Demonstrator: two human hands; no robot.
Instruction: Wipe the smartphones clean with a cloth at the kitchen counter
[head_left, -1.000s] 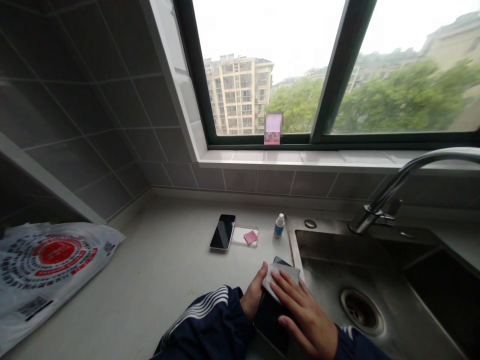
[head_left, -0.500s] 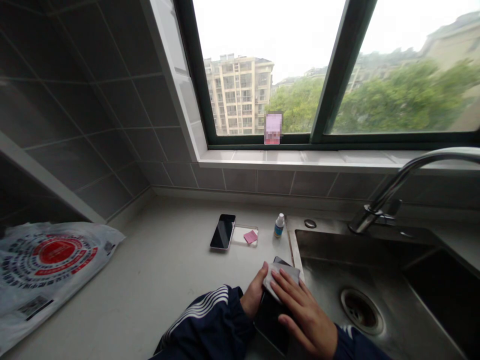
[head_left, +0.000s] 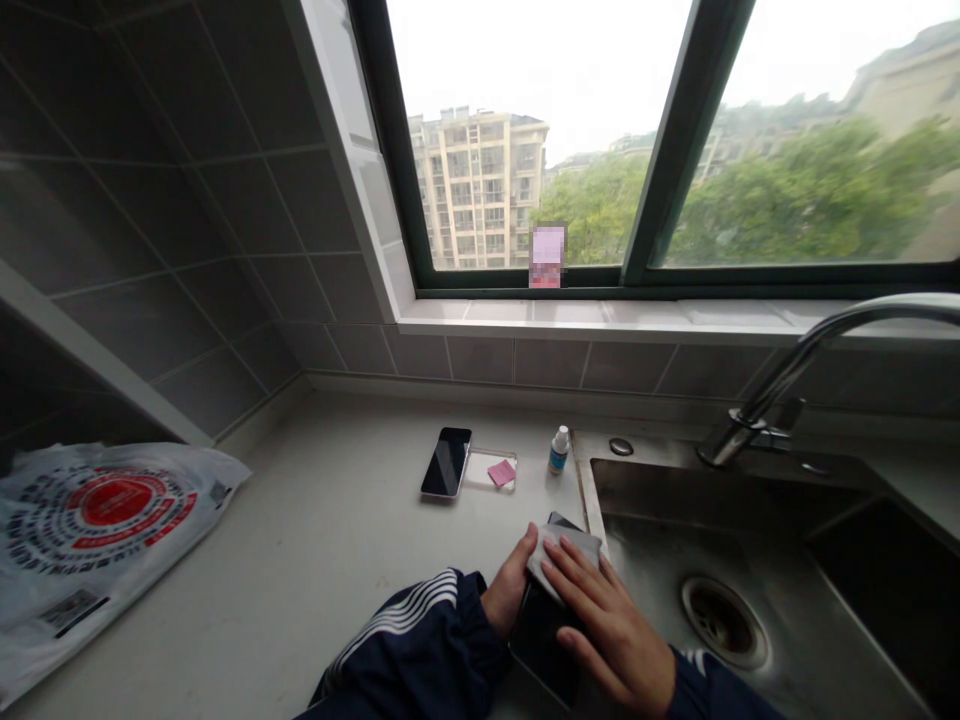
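My left hand grips the left edge of a dark phone lying on the counter beside the sink. My right hand lies across the phone with fingers stretched out, pressing a grey cloth onto its top end. Both sleeves are navy with white stripes. Farther back on the counter lie a second black phone, a clear case with a pink slip on it, and a small dropper bottle.
A steel sink with a drain and a curved tap fills the right. A white printed plastic bag lies at the left. Grey tiled walls and a window sill run behind the counter.
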